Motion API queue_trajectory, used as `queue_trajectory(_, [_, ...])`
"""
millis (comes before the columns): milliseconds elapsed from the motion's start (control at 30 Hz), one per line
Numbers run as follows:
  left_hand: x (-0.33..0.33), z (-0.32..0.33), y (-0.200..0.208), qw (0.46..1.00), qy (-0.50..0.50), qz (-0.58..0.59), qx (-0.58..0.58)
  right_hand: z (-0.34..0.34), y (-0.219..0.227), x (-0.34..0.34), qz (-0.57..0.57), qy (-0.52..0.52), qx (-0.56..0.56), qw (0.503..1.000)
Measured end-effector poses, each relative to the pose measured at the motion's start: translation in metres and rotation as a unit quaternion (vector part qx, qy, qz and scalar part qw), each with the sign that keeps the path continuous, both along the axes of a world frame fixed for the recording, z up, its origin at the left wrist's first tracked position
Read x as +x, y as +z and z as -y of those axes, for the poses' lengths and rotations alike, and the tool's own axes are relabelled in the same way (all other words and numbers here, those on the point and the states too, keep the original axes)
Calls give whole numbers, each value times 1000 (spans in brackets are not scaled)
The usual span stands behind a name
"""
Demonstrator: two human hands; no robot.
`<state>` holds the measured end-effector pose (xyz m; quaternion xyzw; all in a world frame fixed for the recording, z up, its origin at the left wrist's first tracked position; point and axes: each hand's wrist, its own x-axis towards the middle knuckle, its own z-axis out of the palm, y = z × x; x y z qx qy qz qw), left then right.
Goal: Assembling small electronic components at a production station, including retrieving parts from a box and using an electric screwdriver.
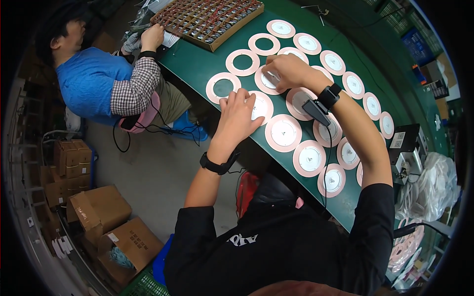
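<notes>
Pale pink rings with white round plates in their middles lie in rows on a green table (197,66). My left hand (236,117) is open, fingers apart, over the near-left edge of one ringed plate (261,106); its thumb lies by that ring's lower edge. Just beyond it, my right hand (291,71) reaches down with bent fingers onto a white plate (270,81) inside a pink ring, gripping at its middle; the fingertips are partly hidden. Three rings at the left, among them the nearest pink ring (210,88), have no white plate, and green table shows through them.
A divided cardboard tray (212,47) full of small parts stands at the far left of the table. Left of it sits a co-worker in a blue top (89,79). Clear plastic bags (429,187) and a black box (406,140) are at right; cardboard boxes (98,209) stand lower left.
</notes>
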<state>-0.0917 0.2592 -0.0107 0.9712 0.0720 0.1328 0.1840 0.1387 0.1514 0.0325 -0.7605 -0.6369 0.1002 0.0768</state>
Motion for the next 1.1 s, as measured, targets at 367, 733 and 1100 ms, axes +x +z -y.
queue_trajectory(367, [2,4,4,999,13,-32,34,-5,6,-11,102,-19,-69,992])
queue_trajectory(733, [31,-8,25,971,9,152,-186,-31,8,-21,-430,-116,115,888])
queue_trajectory(1100, [95,-101,16,873,18,83,-480,-69,-13,54,-472,-257,200,819])
